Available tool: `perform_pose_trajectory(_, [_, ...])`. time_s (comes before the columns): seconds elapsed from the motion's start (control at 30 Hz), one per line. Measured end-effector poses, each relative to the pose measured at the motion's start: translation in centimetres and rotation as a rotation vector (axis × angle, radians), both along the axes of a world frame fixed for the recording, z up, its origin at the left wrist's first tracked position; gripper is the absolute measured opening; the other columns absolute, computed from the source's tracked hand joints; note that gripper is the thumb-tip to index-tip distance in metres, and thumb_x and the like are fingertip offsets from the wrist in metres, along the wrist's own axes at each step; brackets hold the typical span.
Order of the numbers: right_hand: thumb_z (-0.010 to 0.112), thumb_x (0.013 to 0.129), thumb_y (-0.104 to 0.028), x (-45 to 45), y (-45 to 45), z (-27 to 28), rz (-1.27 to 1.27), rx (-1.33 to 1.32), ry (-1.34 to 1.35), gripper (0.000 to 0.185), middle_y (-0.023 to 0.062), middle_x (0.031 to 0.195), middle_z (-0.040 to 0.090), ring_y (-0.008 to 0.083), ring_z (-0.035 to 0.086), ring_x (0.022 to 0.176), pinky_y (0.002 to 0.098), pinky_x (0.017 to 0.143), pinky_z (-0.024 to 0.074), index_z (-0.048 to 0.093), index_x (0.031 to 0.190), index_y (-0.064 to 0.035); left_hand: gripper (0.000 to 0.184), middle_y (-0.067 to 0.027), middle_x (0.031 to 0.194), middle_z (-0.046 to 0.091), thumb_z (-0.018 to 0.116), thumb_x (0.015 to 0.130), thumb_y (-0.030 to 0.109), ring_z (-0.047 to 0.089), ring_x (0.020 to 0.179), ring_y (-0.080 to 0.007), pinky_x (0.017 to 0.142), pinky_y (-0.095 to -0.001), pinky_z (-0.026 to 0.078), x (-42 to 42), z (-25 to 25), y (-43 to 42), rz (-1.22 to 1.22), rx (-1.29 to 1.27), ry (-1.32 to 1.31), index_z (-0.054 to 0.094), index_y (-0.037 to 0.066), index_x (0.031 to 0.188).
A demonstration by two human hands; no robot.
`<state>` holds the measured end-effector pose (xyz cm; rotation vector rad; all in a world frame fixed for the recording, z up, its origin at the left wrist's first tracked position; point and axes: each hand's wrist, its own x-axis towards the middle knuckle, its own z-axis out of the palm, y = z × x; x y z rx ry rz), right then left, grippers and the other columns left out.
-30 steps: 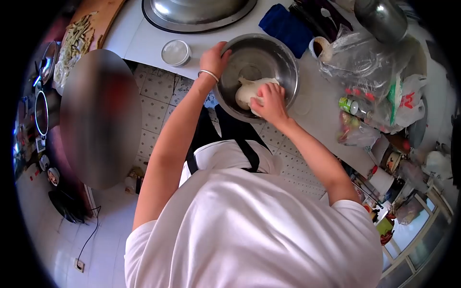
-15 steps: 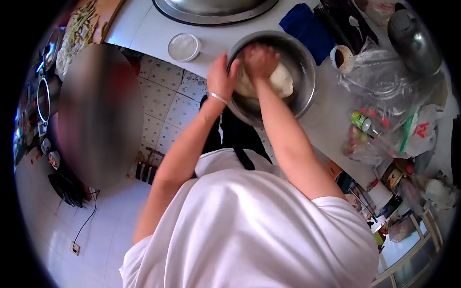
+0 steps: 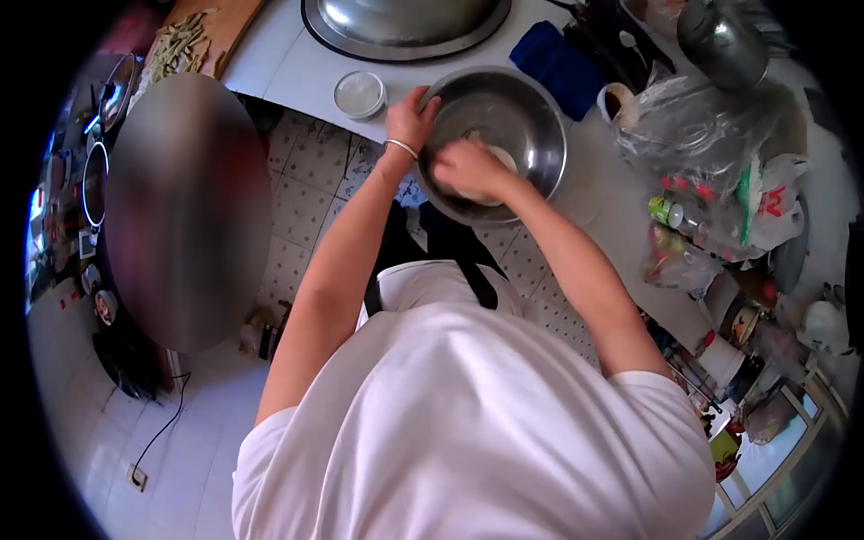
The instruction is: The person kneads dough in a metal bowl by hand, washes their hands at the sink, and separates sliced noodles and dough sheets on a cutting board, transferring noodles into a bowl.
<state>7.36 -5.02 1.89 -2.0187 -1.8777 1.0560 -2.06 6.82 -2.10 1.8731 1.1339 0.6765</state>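
Note:
A wide steel bowl (image 3: 540, 117) stands at the counter's near edge. My left hand (image 3: 412, 123) grips its left rim, with a pale bangle on the wrist. Inside the bowl, my right hand (image 3: 472, 169) is closed over a lump of pale dough (image 3: 504, 160), pressing it against the near left side. Most of the dough is hidden beneath that hand, and the fingers are slightly blurred.
A small clear tub (image 3: 360, 94) of white stuff sits left of the bowl. Behind are a large metal lid (image 3: 405, 27) and a blue cloth (image 3: 558, 67). Plastic bags (image 3: 693, 126) and a metal kettle (image 3: 724, 45) crowd the right. A blurred figure (image 3: 187, 216) is at left.
My right hand has drawn back toward me, from the bowl's far side to its near side, with the dough under it. My left hand has closed on the rim. The view shifted slightly.

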Motion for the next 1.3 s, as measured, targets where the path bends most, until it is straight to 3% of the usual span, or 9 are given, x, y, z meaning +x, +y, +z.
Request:
perform_pose_trajectory(0.27, [0.065, 0.068, -0.013, 3.4, -6.8, 2.9, 0.096, 0.58, -0.131, 0.021, 0.0004, 0.084, 0.052, 0.0213, 0.05, 0.089, 0.0382, 0.083, 0.0391, 0.062, 0.087, -0.0206, 0.03, -0.0203, 0.087, 0.064, 0.058, 0.086, 0.029, 0.06, 0.082, -0.04, 0.07, -0.0466, 0.048, 0.8, 0.4, 0.9, -0.202, 0.025, 0.128, 0.058, 0.013, 0.112])
perform_pose_trajectory(0.47, [0.059, 0.069, -0.037, 0.8, -0.8, -4.2, 0.196, 0.703, -0.31, 0.021, 0.0001, 0.092, 0.052, 0.021, 0.048, 0.096, 0.042, 0.086, 0.0366, 0.063, 0.086, -0.0238, 0.027, -0.0173, 0.09, 0.064, 0.056, 0.087, 0.028, 0.06, 0.079, -0.038, 0.068, -0.0457, 0.048, 2.1, 1.1, 1.0, -0.225, 0.034, 0.177, 0.058, 0.015, 0.111])
perform_pose_trajectory(0.6, [0.059, 0.067, -0.037, 0.9, 2.1, -5.1, -0.011, 0.467, -0.313, 0.024, 0.0029, 0.092, 0.054, 0.024, 0.049, 0.094, 0.0431, 0.08, 0.0361, 0.063, 0.082, -0.0189, 0.029, -0.0194, 0.088, 0.063, 0.056, 0.088, 0.029, 0.059, 0.079, -0.0403, 0.067, -0.0455, 0.048, 2.4, 0.6, 0.8, -0.216, 0.033, 0.116, 0.058, 0.012, 0.111])
perform_pose_trajectory(0.8, [0.053, 0.077, -0.03, 3.5, 7.2, -7.7, -0.74, 0.678, -0.596, 0.019, 0.0063, 0.082, 0.058, 0.0283, 0.054, 0.085, 0.0444, 0.077, 0.0372, 0.059, 0.071, -0.0129, 0.033, -0.0222, 0.09, 0.062, 0.055, 0.089, 0.03, 0.059, 0.082, -0.0409, 0.069, -0.0434, 0.047, 1.0, 0.6, -2.1, 0.095, -0.007, 0.033, 0.058, 0.007, 0.113])
perform_pose_trajectory(0.9, [0.055, 0.076, -0.028, 3.7, 5.3, -2.9, -0.63, 0.407, -0.316, 0.021, 0.0065, 0.075, 0.061, 0.027, 0.056, 0.086, 0.0449, 0.079, 0.0376, 0.06, 0.066, -0.01, 0.031, -0.0223, 0.09, 0.063, 0.057, 0.088, 0.029, 0.059, 0.083, -0.0404, 0.07, -0.0438, 0.047, 0.6, -0.5, -2.1, 0.158, -0.005, -0.015, 0.059, 0.006, 0.109])
perform_pose_trajectory(0.97, [0.055, 0.076, -0.028, 2.0, -0.6, 3.6, -0.147, 0.246, -0.218, 0.025, 0.0055, 0.072, 0.063, 0.025, 0.057, 0.088, 0.0439, 0.084, 0.0358, 0.06, 0.061, -0.0079, 0.029, -0.0213, 0.089, 0.063, 0.058, 0.087, 0.027, 0.059, 0.081, -0.0408, 0.069, -0.045, 0.047, 0.2, -0.3, -1.5, 0.185, 0.045, -0.028, 0.06, 0.007, 0.108])
perform_pose_trajectory(1.07, [0.057, 0.075, -0.033, 1.9, -2.1, 3.4, -0.369, 0.088, -0.426, 0.025, 0.0061, 0.075, 0.063, 0.0239, 0.056, 0.09, 0.0404, 0.091, 0.0308, 0.067, 0.069, -0.0108, 0.03, -0.0204, 0.089, 0.064, 0.057, 0.086, 0.029, 0.06, 0.083, -0.0404, 0.071, -0.0454, 0.048, 0.8, -0.1, -1.2, 0.02, 0.036, -0.003, 0.06, 0.009, 0.109])
perform_pose_trajectory(1.2, [0.058, 0.074, -0.035, -0.6, -0.2, -0.5, -0.298, 0.659, -0.709, 0.025, 0.0077, 0.083, 0.062, 0.0239, 0.055, 0.09, 0.041, 0.092, 0.0311, 0.067, 0.072, -0.0116, 0.031, -0.019, 0.09, 0.064, 0.056, 0.086, 0.033, 0.06, 0.083, -0.0397, 0.073, -0.0468, 0.048, 1.5, -0.5, -2.1, -0.053, 0.048, 0.077, 0.06, 0.014, 0.11])
perform_pose_trajectory(1.3, [0.06, 0.073, -0.033, 0.9, -3.6, 2.5, -0.04, 0.223, -0.181, 0.023, 0.0075, 0.081, 0.057, 0.0247, 0.053, 0.093, 0.0419, 0.093, 0.0313, 0.062, 0.069, -0.0102, 0.031, -0.017, 0.09, 0.065, 0.056, 0.086, 0.032, 0.06, 0.083, -0.0387, 0.072, -0.0471, 0.048, 1.5, -0.4, 0.2, -0.082, 0.028, 0.217, 0.059, 0.016, 0.112])
